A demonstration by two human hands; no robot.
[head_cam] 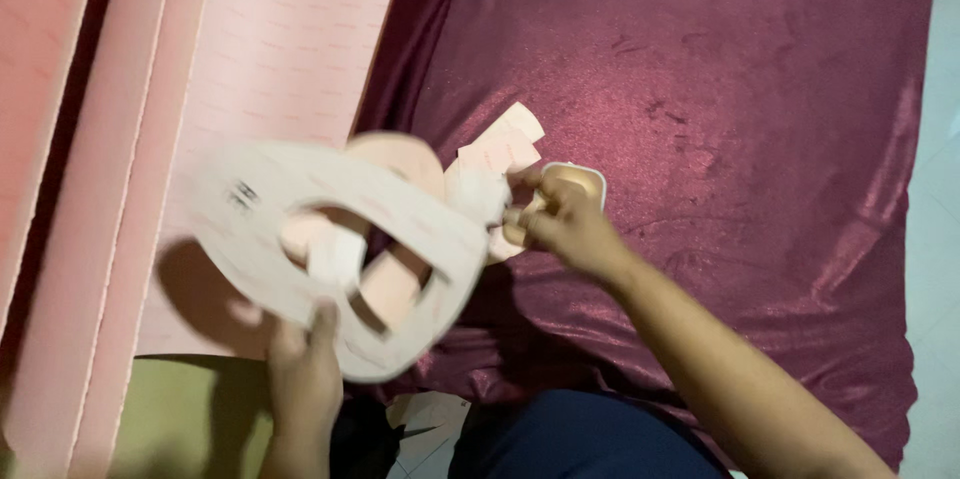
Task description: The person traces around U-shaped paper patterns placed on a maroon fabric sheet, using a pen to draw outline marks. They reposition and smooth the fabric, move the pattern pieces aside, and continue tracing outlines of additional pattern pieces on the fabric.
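1. My left hand pinches the lower edge of a pink foam cutout, thumb and fingers closed on it.
2. The cutout's long axis runs from upper left to lower right, tilted toward the camera.
3. My right hand is closed through the handles of scissors, touching the cutout's right end; blade opening cannot be told.
4. Foam scraps lie on the maroon cloth beside the scissors.
5. No container shows; pink foam sheets lie at left.

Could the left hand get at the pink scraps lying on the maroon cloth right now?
Probably not: the left hand is gripping the pink cutout, which lies between it and the scraps. The right hand is closer.
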